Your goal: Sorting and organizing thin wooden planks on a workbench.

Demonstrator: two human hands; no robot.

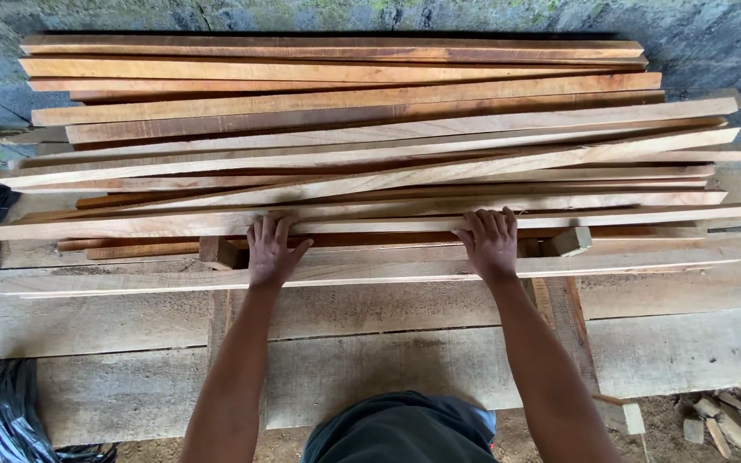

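One head camera looks steeply down, close above the workbench [87,326].

A worktop [130,394] of wide grey planks filled the lower frame. Directly on it lay a heap of long reddish wooden slats [370,146], spanning the upper frame, with a pale thin strip [370,273] nearest.

Mossy grey wall [731,43], seemingly dirt floor [165,450]
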